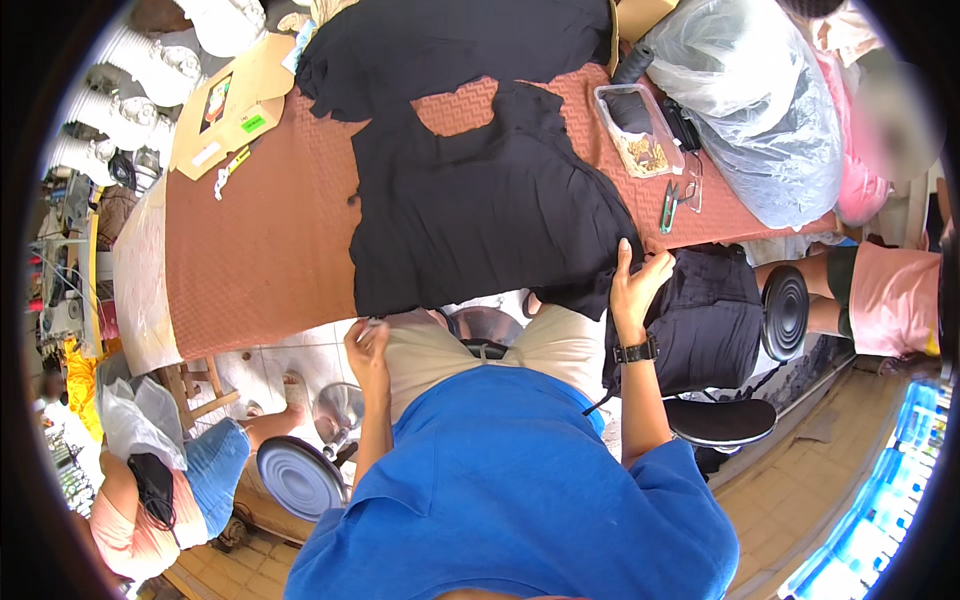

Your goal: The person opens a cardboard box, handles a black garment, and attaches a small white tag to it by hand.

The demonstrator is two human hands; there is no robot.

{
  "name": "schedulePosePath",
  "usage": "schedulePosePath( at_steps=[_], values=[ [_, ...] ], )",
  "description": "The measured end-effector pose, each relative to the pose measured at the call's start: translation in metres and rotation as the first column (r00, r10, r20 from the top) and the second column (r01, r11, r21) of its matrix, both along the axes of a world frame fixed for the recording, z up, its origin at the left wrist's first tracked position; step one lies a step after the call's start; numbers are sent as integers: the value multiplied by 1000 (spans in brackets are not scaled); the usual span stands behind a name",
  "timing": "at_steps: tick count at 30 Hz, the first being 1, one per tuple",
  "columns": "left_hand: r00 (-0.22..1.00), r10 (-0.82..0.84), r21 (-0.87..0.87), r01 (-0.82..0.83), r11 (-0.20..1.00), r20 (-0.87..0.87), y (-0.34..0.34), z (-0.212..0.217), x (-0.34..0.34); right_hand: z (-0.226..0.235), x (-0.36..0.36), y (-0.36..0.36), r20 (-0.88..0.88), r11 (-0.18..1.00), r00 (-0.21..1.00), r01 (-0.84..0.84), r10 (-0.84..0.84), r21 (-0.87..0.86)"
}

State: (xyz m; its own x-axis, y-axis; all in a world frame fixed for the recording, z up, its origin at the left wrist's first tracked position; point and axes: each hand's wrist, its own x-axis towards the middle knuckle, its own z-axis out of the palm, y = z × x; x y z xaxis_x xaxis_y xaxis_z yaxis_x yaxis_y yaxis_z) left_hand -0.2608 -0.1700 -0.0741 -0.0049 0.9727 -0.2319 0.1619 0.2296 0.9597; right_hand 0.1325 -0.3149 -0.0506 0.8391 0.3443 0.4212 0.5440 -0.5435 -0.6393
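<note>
A large black cloth [480,210] lies spread on a reddish-brown table [260,250], its near edge hanging over the table's front. My right hand [635,285], with a black watch on the wrist, grips the cloth's hanging edge at the right, thumb up. My left hand [367,342] is at the table's front edge by the cloth's lower left corner, fingers bunched on that corner. A second black piece [450,45] lies farther back on the table.
A clear plastic box [640,130] of small parts, green snips [668,208] and big plastic bags [760,110] sit at the right. Cardboard [230,110] and white thread cones [130,110] are at the left. Round stools [785,312] and two seated people flank me.
</note>
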Motion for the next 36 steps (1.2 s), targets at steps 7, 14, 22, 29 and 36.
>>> schedulePosePath(
  at_steps=[7,14,22,29,36],
  values=[
    [972,-236,-153,233,960,0,33,-27,12,-8,13,3,-68,994,997,-38,31,-106],
    [989,57,337,-9,941,-134,14,37,-12,23,1,-11,-132,991,989,-50,67,125],
    [938,-33,163,95,982,-345,11,31,-65,16,-4,-31,-287,982,945,-118,157,148],
    [873,182,647,181,741,-453,76,80,-4,52,18,35,225,970,946,-242,232,17],
    [860,-120,603,440,665,-496,254,51,158,15,133,191,210,891,881,-365,425,-270]
  ],
)
